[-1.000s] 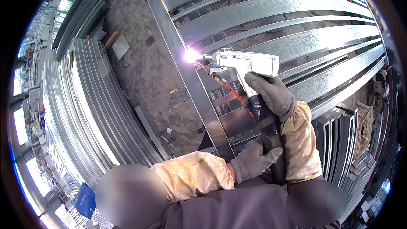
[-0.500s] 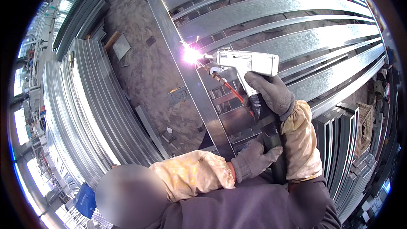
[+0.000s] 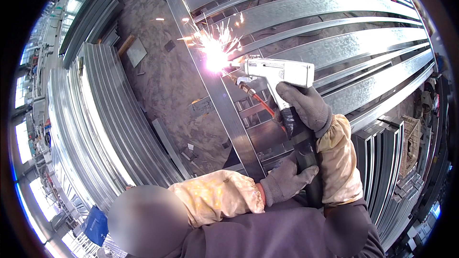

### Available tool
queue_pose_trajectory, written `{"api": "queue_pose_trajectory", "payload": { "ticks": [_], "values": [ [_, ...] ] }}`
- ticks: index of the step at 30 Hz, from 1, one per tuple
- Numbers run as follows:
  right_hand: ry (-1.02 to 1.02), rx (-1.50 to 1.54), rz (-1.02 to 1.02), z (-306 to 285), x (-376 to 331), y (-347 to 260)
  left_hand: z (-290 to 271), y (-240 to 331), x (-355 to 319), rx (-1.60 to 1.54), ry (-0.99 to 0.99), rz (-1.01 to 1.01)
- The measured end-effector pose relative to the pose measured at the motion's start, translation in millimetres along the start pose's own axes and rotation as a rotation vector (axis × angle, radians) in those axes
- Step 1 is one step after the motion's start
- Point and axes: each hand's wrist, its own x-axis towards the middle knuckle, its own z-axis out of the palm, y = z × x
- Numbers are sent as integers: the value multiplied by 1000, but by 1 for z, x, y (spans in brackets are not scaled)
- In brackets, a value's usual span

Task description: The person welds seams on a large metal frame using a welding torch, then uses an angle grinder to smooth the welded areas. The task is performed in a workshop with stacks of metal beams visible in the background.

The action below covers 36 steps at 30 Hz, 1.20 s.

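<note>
In my gloved right hand (image 3: 306,106) is the grip of a white handheld welding gun (image 3: 282,70). A bright pinkish glare with flying sparks (image 3: 216,50) burns at its nozzle, on the long metal bar (image 3: 229,114) of a frame, hiding the nozzle's tip. An orange-red hose (image 3: 263,103) with brass-coloured fittings runs below the gun up to the glare. My gloved left hand (image 3: 286,181) is closed round the thick black cable sleeve (image 3: 306,150) under the grip. Both forearms wear stained tan sleeves.
Wide galvanized slats (image 3: 306,12) of the frame spread to the upper right. Stacked long metal profiles (image 3: 119,114) lie on the left. More profiles (image 3: 382,157) stand at the right beside a wooden crate (image 3: 411,143). Scraps, including a square plate (image 3: 137,52), litter the floor.
The glare at the nozzle has grown, and sparks now spray upward and to the left. The welding gun and both hands have hardly moved.
</note>
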Motion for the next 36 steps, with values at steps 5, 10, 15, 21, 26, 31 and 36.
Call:
{"api": "queue_pose_trajectory", "payload": {
  "ticks": [5,10,15,21,26,31,36],
  "values": [
    [-66,-317,-397,-19,9,30,2,-4,0,-12,-11,-2],
    [-85,-276,-284,-17,3,25,-1,2,-4,19,-21,-95],
    [-4,-37,-47,0,-4,3,1,-4,-3,37,2,-12],
    [-3,-18,-50,-3,-4,8,0,8,-7,45,-15,-129],
    [-73,-274,-271,-15,-2,20,2,-1,-5,42,15,-120],
    [-45,-119,-160,-10,-3,16,3,0,-6,-15,5,-127],
    [-59,-107,-157,-9,-1,16,3,-5,-5,40,43,-66]
  ]
}}
